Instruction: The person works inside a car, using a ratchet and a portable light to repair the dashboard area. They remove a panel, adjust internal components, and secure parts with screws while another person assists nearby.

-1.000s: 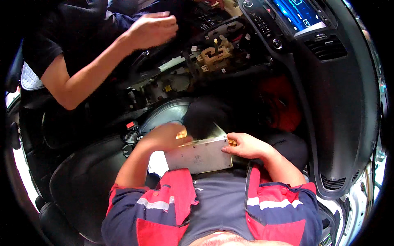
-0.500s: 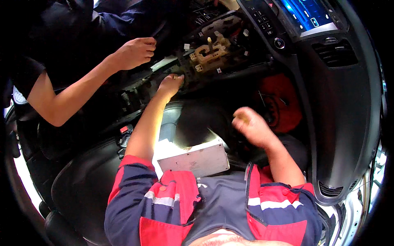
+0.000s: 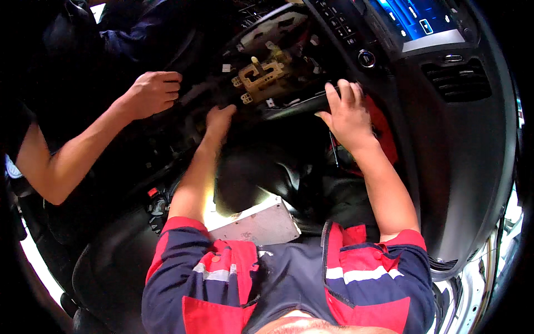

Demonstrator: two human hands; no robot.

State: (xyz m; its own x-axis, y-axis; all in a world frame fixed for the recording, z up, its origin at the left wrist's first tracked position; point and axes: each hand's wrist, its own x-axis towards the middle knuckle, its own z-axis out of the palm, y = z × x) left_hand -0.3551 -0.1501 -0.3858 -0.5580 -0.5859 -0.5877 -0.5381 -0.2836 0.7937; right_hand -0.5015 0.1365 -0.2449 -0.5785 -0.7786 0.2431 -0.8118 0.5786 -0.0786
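Observation:
My left hand (image 3: 218,116) reaches to the dim edge of the dismantled centre console, just below a beige plastic bracket (image 3: 261,75) with connectors; its fingertips are dim and hard to make out. My right hand (image 3: 347,111) is at the right end of the console, beside the dashboard's side, with fingers apart and a little bent. A pale metal box (image 3: 256,225), lit brightly along its upper edge, lies in my lap, touched by neither hand.
A co-worker's bare hand (image 3: 156,92) is over the console at upper left. The dashboard (image 3: 467,156) with a lit screen (image 3: 417,16) and vents runs down the right. A black seat (image 3: 105,267), a buckle (image 3: 153,192) and a red item (image 3: 381,128) in the dark footwell surround me.
Both my hands have left the metal box and moved up to the console, the right one latest. The co-worker's hand has moved down and left.

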